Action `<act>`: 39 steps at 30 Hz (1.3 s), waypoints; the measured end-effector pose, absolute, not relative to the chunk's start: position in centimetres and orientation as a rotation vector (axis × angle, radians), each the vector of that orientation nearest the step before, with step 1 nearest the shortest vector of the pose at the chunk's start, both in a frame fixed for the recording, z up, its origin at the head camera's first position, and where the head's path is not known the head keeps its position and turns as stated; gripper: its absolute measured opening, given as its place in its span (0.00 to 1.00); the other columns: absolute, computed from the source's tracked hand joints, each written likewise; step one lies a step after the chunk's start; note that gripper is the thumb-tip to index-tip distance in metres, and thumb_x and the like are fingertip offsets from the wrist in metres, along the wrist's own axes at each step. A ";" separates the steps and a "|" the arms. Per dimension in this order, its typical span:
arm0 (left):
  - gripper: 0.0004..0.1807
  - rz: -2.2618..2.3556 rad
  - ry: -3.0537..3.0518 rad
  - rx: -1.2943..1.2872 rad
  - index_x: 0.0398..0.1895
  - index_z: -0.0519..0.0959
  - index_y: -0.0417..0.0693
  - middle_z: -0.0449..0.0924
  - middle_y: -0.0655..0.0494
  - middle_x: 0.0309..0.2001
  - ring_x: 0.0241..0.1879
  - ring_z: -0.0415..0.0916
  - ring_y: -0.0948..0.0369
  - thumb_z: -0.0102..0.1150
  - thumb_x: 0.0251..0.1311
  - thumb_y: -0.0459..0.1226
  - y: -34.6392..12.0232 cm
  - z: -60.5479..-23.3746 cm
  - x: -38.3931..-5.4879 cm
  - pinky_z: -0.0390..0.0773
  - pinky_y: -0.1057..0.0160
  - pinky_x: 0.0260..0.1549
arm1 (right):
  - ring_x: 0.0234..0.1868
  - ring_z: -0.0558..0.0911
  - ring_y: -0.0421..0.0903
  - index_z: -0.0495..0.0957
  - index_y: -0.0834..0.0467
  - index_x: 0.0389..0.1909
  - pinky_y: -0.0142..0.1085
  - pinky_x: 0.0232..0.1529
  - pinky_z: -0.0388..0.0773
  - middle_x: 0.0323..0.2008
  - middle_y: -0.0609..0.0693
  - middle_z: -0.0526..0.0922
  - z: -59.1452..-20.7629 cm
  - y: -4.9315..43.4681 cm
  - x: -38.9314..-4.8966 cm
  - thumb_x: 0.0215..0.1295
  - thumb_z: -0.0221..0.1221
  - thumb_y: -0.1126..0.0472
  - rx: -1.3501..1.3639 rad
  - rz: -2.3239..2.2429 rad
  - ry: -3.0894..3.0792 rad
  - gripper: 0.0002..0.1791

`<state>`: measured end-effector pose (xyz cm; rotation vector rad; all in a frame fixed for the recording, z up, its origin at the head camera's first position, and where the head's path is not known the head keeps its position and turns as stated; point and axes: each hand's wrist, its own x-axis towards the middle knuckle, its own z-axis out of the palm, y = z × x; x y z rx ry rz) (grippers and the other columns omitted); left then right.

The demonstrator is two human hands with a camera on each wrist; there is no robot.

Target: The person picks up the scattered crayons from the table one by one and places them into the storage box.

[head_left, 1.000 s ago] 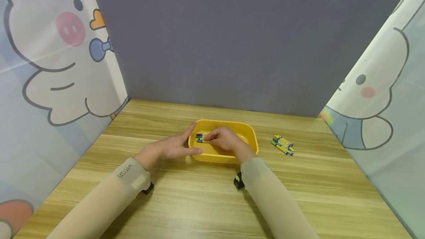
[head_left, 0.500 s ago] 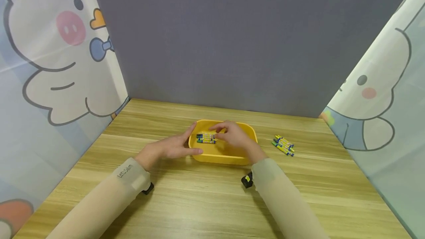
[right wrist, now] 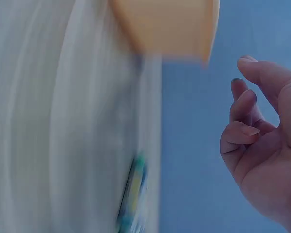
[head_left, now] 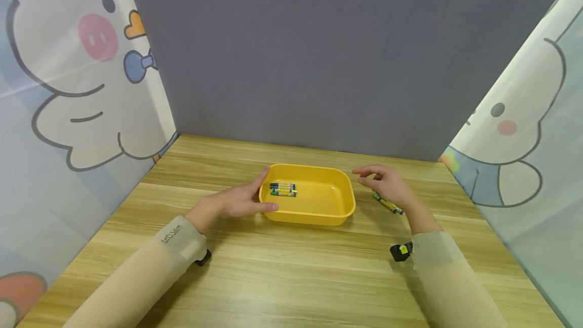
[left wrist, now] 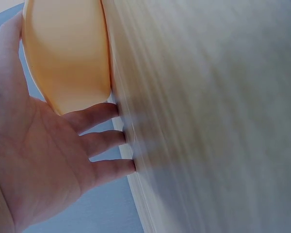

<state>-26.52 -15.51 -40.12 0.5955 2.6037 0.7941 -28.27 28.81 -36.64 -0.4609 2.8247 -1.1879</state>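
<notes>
A shallow yellow plastic box (head_left: 325,197) stands on the table. Several crayons (head_left: 283,193) in yellow wrappers lie side by side at its left end. My left hand (head_left: 237,201) spans that end, thumb along the near rim and index finger at the far corner. In the left wrist view its other fingers extend straight beside the box wall (left wrist: 68,53). Right of the box, my right hand (head_left: 387,186) is raised over the table, fingers loosely bent and holding nothing. Beneath it lie more crayons (head_left: 388,204), partly hidden by the hand and blurred in the right wrist view.
The wood-grain table (head_left: 264,272) runs back to a grey panel (head_left: 291,59). Cartoon-printed sheets stand at the left (head_left: 82,90) and right (head_left: 514,140). Black wrist cameras show below both sleeves.
My right hand has drawn out of the box and moved right, over the loose crayons. The crayons it was touching now lie in the box. My left hand has stayed in place.
</notes>
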 end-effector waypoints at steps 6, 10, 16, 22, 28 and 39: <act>0.70 0.792 2.609 0.579 0.90 0.23 0.72 0.44 0.42 0.90 0.84 0.59 0.37 0.57 0.62 0.80 -15.5 -40.2 -26.5 0.58 0.35 0.83 | 0.47 0.83 0.39 0.81 0.63 0.71 0.37 0.40 0.82 0.65 0.67 0.85 -38.6 36.1 -28.7 0.84 0.61 0.55 -0.317 -1.151 2.859 0.23; 0.70 0.788 2.613 0.569 0.90 0.22 0.73 0.42 0.43 0.91 0.84 0.59 0.37 0.57 0.62 0.80 -15.5 -40.2 -26.5 0.59 0.34 0.83 | 0.47 0.82 0.35 0.81 0.63 0.71 0.34 0.41 0.82 0.64 0.67 0.86 -39.8 38.8 -29.2 0.84 0.61 0.53 -0.202 -1.050 2.867 0.24; 0.69 0.798 2.608 0.581 0.90 0.23 0.71 0.42 0.42 0.91 0.84 0.59 0.36 0.57 0.63 0.80 -15.5 -40.3 -26.5 0.58 0.34 0.83 | 0.62 0.84 0.59 0.83 0.61 0.69 0.46 0.55 0.82 0.68 0.67 0.84 -40.8 39.9 -29.3 0.83 0.62 0.52 -0.166 -0.938 2.881 0.23; 0.68 0.784 2.615 0.581 0.90 0.23 0.73 0.42 0.42 0.91 0.84 0.59 0.35 0.56 0.63 0.80 -15.4 -40.2 -26.3 0.58 0.35 0.83 | 0.62 0.84 0.59 0.83 0.63 0.69 0.45 0.58 0.81 0.68 0.68 0.84 -41.1 40.7 -29.0 0.84 0.61 0.53 -0.165 -0.915 2.887 0.23; 0.68 0.779 2.623 0.588 0.90 0.23 0.72 0.42 0.42 0.91 0.84 0.59 0.35 0.56 0.64 0.80 -15.5 -40.3 -26.3 0.58 0.35 0.83 | 0.42 0.81 0.41 0.81 0.66 0.70 0.34 0.42 0.78 0.50 0.59 0.90 -41.2 41.9 -28.7 0.84 0.61 0.54 -0.117 -0.962 2.856 0.25; 0.69 0.773 2.611 0.583 0.90 0.22 0.72 0.41 0.43 0.91 0.84 0.58 0.36 0.55 0.63 0.80 -15.3 -40.2 -26.5 0.59 0.35 0.83 | 0.59 0.83 0.58 0.83 0.59 0.70 0.39 0.49 0.79 0.65 0.66 0.86 -40.3 41.3 -28.6 0.84 0.59 0.50 -0.212 -0.889 2.936 0.24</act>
